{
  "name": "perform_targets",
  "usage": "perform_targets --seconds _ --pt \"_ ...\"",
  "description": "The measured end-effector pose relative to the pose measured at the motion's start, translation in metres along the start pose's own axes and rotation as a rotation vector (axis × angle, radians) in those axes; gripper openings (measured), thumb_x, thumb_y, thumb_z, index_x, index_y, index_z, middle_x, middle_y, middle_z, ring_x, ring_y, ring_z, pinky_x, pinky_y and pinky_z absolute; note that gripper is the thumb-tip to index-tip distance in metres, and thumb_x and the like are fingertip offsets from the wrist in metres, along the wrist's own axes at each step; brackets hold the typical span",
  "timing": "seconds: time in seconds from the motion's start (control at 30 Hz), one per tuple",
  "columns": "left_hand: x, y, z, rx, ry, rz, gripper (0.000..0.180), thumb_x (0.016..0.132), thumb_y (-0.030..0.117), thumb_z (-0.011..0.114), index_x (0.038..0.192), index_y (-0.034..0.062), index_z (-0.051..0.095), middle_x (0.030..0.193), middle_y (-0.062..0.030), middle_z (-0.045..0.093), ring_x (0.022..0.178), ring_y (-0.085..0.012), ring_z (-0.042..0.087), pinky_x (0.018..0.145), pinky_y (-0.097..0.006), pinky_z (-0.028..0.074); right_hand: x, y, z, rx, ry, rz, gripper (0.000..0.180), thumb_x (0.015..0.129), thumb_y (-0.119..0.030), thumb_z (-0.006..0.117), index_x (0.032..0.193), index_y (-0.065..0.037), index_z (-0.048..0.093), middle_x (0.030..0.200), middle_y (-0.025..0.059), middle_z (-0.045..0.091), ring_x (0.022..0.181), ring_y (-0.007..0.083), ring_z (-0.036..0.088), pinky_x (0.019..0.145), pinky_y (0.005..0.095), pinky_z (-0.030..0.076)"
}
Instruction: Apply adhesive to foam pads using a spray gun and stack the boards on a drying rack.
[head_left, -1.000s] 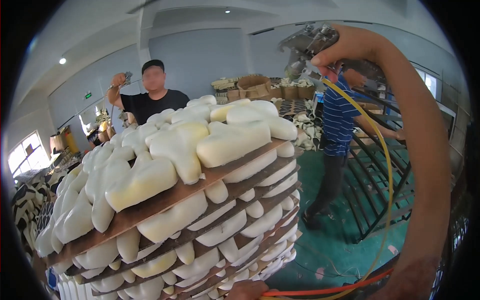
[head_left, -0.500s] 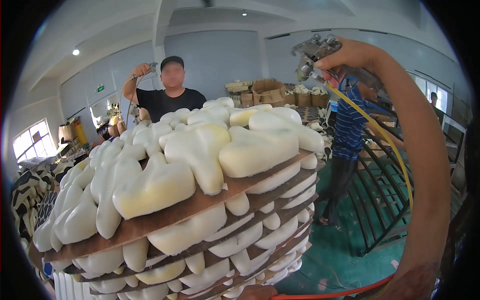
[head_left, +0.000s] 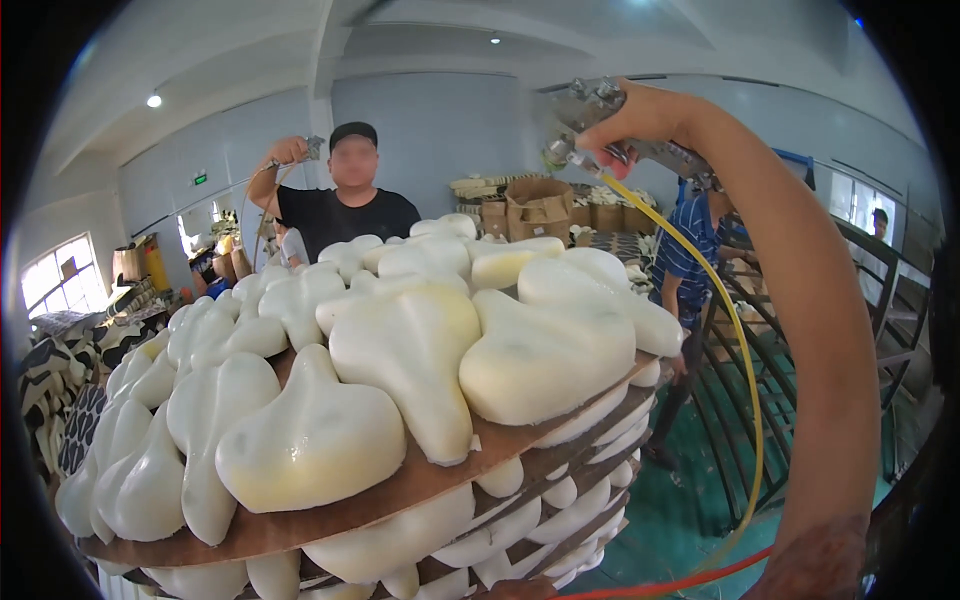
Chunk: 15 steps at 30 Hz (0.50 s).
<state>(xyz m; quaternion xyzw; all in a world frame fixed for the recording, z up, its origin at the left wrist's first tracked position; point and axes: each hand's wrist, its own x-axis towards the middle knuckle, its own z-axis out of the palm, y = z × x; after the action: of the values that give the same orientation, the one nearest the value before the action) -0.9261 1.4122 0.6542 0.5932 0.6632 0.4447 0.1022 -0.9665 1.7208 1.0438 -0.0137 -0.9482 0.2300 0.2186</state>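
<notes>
My right hand [head_left: 652, 112] is raised high on the right, fingers wrapped round a metal spray gun [head_left: 592, 112] that points left above the stack. From the gun a yellow hose [head_left: 735, 320] hangs down along my forearm. Below lie glossy, lumpy white moulded pieces [head_left: 405, 345] with yellowish patches, side by side on a brown board [head_left: 400, 495]. More boards with similar pieces are stacked beneath. At the bottom edge only a sliver of my left hand [head_left: 522, 589] shows, closed at the end of a red hose [head_left: 680, 577].
Across the stack a co-worker in a black cap and shirt [head_left: 352, 215] lifts another spray gun [head_left: 314, 148]. Right of the stack are a person in a striped blue shirt [head_left: 682, 245] and a dark metal rack [head_left: 730, 400]. Brown cartons [head_left: 540, 208] stand behind; black-and-white fabric-like pieces [head_left: 50, 375] lie left.
My right hand with the spray gun has shifted left and slightly down. The stack now appears larger and lower in view. The striped-shirt person appears further left, partly behind the yellow hose.
</notes>
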Motion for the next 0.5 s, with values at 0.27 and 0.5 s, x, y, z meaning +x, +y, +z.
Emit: perform_targets --seconds 0.27,0.5 --pt "0.0 -0.005 0.009 -0.016 0.071 0.002 0.01 0.071 0.012 0.058 0.079 0.0056 0.057 0.072 -0.0169 0.056 0.068 -0.0353 0.057 0.059 -0.042 0.045 0.029 0.002 0.014 0.016 0.017 0.015 0.027 0.074 -0.022 0.069 0.082 0.001 0.056 0.061 0.0082 0.061 0.051 0.0144 0.059 0.05 0.0252 0.048" --pt "-0.009 -0.005 0.013 0.049 0.021 -0.045 0.01 0.071 0.013 0.058 0.078 0.0058 0.058 0.074 -0.0166 0.057 0.071 -0.0351 0.057 0.061 -0.042 0.045 0.006 -0.004 0.002 -0.145 0.021 0.07 0.028 0.074 -0.022 0.069 0.086 0.001 0.058 0.062 0.008 0.061 0.051 0.0143 0.059 0.05 0.025 0.048"
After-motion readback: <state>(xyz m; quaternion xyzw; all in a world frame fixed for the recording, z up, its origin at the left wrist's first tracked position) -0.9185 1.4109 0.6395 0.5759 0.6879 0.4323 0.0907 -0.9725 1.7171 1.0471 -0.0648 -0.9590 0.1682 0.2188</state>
